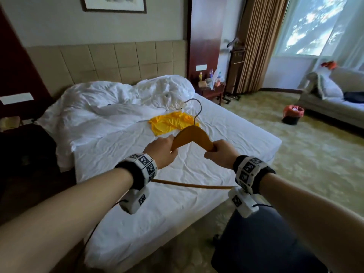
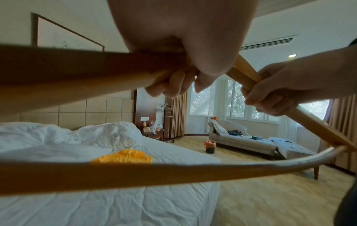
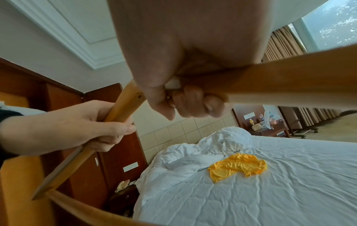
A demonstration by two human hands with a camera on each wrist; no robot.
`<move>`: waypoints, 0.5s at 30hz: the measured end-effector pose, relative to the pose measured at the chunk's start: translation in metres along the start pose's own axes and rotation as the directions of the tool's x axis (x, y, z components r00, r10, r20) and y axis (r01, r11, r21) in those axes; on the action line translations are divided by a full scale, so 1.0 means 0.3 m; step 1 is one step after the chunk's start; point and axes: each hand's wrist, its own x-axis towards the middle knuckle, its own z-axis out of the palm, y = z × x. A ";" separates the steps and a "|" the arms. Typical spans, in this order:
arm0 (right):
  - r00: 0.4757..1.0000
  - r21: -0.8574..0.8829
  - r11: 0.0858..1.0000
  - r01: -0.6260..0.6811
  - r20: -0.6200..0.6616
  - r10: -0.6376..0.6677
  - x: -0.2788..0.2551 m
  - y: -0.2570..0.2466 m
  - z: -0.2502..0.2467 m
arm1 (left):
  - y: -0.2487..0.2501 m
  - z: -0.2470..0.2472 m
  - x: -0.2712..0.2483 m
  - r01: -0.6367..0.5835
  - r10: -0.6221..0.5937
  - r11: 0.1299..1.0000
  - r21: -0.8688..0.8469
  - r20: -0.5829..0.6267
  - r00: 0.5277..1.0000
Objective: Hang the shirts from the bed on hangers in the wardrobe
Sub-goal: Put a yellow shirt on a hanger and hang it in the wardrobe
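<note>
You've got both hands wrapped around the wooden hanger (image 1: 192,134), left hand (image 1: 162,149) on one smooth curved shoulder and right hand (image 1: 220,152) on the other, metal hook pointing to 12 o'clock, probably lining it up for the shirt. The crumpled yellow shirt (image 1: 173,123) lies on the wrinkly white bed (image 1: 226,134) just past the hanger.

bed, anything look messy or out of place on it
Yes. The yellow shirt lies crumpled in a heap on the sheet, not laid flat, and the white duvet is bunched up toward the headboard. The hanger is bare, gripped by the left hand and right hand.
</note>
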 end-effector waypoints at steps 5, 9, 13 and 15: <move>0.999 0.055 0.997 -0.049 -0.020 0.050 0.307 0.065 -0.080 | -0.004 0.057 0.349 -0.038 0.038 0.999 -0.012 -0.024 0.999; 0.993 0.085 0.990 -0.112 -0.030 0.115 0.545 0.148 -0.121 | -0.021 0.133 0.617 -0.090 0.090 0.996 0.006 -0.035 0.995; 0.986 0.065 0.985 -0.159 -0.038 0.162 0.807 0.220 -0.147 | -0.059 0.214 0.890 -0.127 0.134 0.988 0.091 -0.072 0.988; 0.985 0.048 0.984 -0.170 -0.026 0.171 0.938 0.238 -0.154 | -0.090 0.252 1.025 -0.131 0.141 0.982 0.133 -0.071 0.988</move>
